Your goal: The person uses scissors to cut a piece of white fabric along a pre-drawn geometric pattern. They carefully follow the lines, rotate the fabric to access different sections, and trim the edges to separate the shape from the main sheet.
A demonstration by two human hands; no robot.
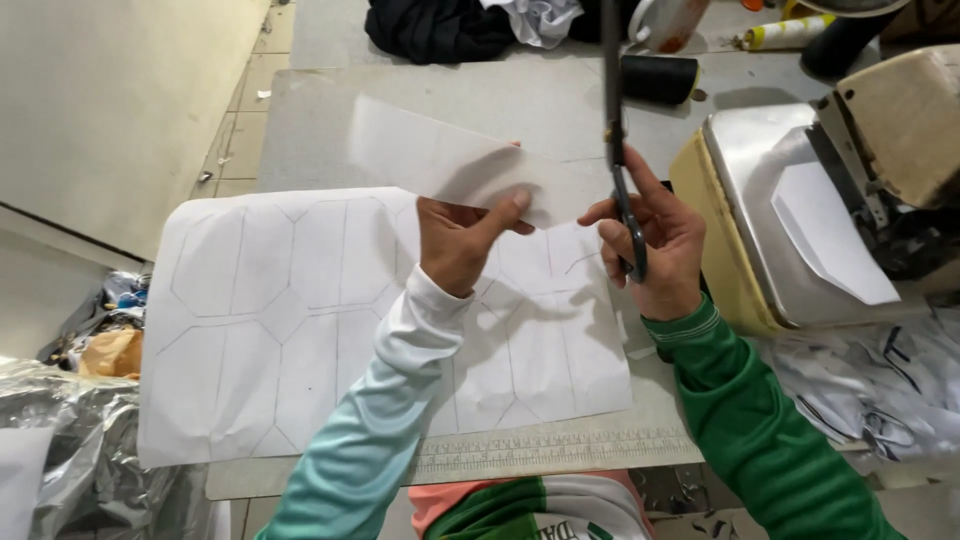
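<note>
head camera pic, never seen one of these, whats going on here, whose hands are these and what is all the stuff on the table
The single picture comes from a camera worn on a person's head, looking down at that person's own two bare hands; no robot is involved. The left hand pinches a white strip of thin sheet material held up above the table. The right hand holds scissors, with blades pointing up and away, at the strip's right end. Under the hands, on the grey table, lies a large white sheet drawn with angular outlines, and a ruler lies along the near edge. On the right stands a sewing machine, with a black thread spool behind.
</note>
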